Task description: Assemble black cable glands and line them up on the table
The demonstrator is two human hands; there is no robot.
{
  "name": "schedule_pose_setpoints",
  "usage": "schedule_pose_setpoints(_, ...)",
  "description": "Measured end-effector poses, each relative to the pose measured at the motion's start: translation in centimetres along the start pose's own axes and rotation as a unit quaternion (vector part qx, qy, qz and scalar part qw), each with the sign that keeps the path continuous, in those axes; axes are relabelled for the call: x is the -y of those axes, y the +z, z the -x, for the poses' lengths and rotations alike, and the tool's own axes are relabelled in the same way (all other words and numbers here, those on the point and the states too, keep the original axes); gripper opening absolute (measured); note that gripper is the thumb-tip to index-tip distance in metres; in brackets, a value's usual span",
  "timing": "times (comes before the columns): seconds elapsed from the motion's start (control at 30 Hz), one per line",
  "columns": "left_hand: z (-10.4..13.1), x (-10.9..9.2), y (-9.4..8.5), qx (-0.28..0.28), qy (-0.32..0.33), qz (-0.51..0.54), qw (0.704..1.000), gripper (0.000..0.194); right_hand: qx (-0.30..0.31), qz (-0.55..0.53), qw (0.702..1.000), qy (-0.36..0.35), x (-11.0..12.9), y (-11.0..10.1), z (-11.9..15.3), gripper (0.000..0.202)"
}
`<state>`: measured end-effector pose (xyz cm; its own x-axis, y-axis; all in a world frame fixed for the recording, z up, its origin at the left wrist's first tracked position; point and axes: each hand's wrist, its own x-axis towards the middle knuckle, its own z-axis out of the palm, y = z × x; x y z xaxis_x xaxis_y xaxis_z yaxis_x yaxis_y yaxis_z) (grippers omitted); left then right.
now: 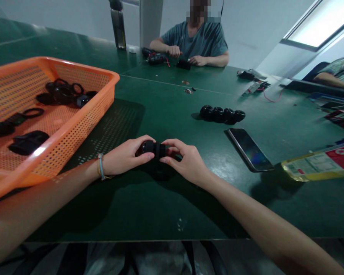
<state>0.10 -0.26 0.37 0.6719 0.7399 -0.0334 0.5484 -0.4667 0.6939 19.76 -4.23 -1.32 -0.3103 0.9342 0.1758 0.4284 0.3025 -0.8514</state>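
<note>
A black cylindrical fitting (158, 150) is held level between my two hands, just above the green table (172, 206). My left hand (128, 154) is closed round its left end, with the thumb along the near side. At the right end, my right hand (186, 157) pinches the part between thumb and fingertips. A narrow ring or collar seems to sit around its middle; finer detail is too dark to make out. Further back to the right, several black round fittings (223, 114) lie in a row.
An orange basket (83, 137) with several black parts (63, 93) stands on the left. To the right lie a phone (250, 149) and a bottle of yellow liquid (318, 162). Across the table a person (196, 42) sits by a power tool (157, 58); a tall bottle (118, 26) stands nearby.
</note>
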Motion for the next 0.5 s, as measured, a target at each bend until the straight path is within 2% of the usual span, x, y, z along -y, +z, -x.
schedule_pose_setpoints(0.5, 0.0, 0.03, -0.03, 0.0, 0.007, 0.0, 1.0, 0.047, 0.002, 0.018, 1.0, 0.004, 0.18, -0.17, 0.02, 0.025)
